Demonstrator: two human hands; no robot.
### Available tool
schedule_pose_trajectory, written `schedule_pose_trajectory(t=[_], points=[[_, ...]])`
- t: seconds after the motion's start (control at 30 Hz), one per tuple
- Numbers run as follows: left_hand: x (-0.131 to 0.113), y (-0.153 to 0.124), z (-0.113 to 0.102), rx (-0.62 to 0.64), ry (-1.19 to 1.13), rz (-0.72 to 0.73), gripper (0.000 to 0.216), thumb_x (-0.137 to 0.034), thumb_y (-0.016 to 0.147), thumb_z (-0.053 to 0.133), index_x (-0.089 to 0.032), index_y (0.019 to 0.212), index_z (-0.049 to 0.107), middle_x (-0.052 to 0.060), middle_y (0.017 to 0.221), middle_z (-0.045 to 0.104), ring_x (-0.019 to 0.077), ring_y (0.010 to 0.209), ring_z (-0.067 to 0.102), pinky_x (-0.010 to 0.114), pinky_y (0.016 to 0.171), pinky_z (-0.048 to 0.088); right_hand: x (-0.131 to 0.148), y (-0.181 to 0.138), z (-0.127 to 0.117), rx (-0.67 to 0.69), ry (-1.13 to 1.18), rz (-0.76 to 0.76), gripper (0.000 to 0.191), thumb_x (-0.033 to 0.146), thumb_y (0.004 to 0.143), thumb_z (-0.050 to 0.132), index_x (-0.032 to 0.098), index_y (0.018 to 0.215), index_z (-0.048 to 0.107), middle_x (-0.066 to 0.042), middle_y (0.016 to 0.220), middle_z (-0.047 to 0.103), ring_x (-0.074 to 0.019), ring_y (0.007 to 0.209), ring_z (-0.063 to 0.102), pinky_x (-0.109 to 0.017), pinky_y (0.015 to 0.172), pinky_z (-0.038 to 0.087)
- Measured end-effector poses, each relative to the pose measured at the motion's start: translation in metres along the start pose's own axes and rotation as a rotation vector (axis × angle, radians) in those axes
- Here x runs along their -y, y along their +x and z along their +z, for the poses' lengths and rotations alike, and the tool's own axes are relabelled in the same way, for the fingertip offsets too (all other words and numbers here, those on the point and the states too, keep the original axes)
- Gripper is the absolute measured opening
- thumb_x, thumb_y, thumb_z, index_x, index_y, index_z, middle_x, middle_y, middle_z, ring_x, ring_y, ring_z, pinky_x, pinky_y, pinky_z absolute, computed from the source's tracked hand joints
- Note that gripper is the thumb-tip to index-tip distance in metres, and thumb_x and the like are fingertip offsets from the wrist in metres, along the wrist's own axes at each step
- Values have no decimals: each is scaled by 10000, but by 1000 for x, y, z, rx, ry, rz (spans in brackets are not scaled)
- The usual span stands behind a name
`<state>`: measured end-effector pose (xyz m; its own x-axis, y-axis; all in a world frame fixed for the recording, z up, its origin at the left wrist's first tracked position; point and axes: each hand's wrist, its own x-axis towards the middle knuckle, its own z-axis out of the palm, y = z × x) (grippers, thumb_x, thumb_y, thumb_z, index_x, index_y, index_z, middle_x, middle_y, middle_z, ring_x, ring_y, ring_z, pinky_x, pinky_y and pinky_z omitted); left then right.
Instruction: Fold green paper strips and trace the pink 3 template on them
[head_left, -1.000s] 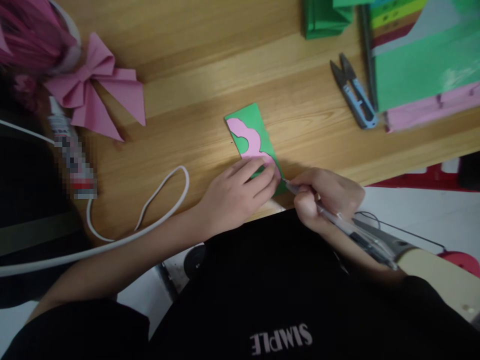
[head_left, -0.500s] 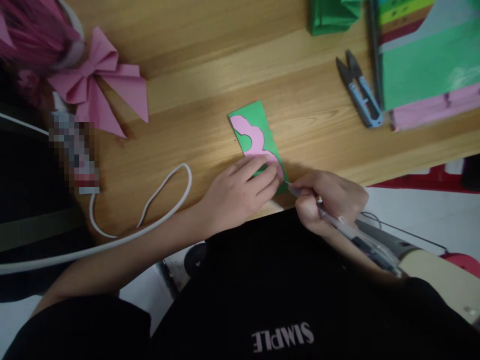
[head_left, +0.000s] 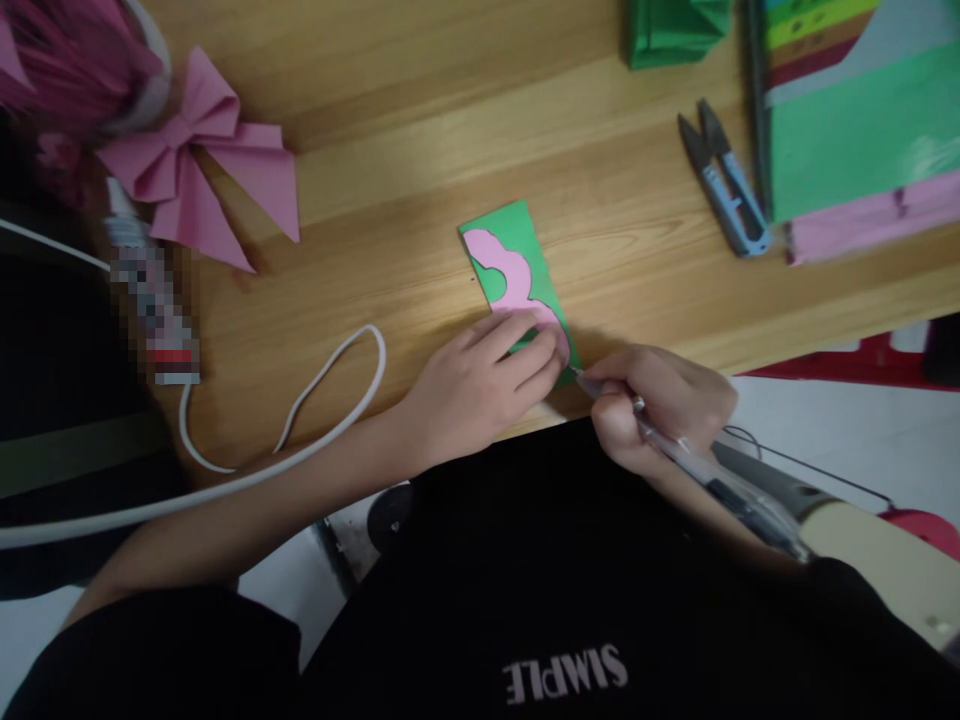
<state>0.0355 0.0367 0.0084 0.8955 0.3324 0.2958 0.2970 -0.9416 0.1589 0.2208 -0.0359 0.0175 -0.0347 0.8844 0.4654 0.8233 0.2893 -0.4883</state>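
Note:
A green paper rectangle point(head_left: 517, 225) lies near the table's front edge, with a wavy pink paper cutout point(head_left: 514, 275) on top of it. My left hand point(head_left: 487, 375) lies over the lower part of both papers, its fingers stretched out and pressing them down; they hide part of the cutout. My right hand point(head_left: 652, 400) is closed round a clear-barrelled pen point(head_left: 690, 460). The pen's tip touches or nearly touches the green paper at its lower right corner, beside the pink edge.
Blue-handled thread snips point(head_left: 727, 190) lie at the right, beside a green and striped packet point(head_left: 855, 140). Folded green paper point(head_left: 675, 35) sits at the back. On the left are a pink paper bow point(head_left: 195, 150), a glue tube point(head_left: 154, 290) and a white cable point(head_left: 375, 350).
The view has shifted very slightly. My left hand, the papers and the pen in my right hand hold almost the same positions.

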Motion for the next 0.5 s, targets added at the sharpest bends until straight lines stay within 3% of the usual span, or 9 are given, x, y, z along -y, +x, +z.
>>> schedule_pose_trajectory(t=[0.37, 0.5], points=[[-1, -1, 0, 3, -25, -9, 237, -139, 998, 488, -104, 1153, 663, 94, 1171, 715, 262, 1211, 616, 392, 1036, 507, 3, 0, -2, 27, 23, 0, 141, 121, 774, 484, 224, 728, 568, 34, 573, 608, -90, 439, 504, -233, 431, 390], [-1, -2, 1, -10, -33, -11, 256, -121, 1001, 461, -94, 1163, 658, 101, 1185, 714, 265, 1209, 620, 395, 1035, 513, 7, 4, -12, 125, -15, 55, 172, 79, 747, 491, 220, 734, 588, 27, 597, 654, -99, 458, 554, -233, 445, 412]])
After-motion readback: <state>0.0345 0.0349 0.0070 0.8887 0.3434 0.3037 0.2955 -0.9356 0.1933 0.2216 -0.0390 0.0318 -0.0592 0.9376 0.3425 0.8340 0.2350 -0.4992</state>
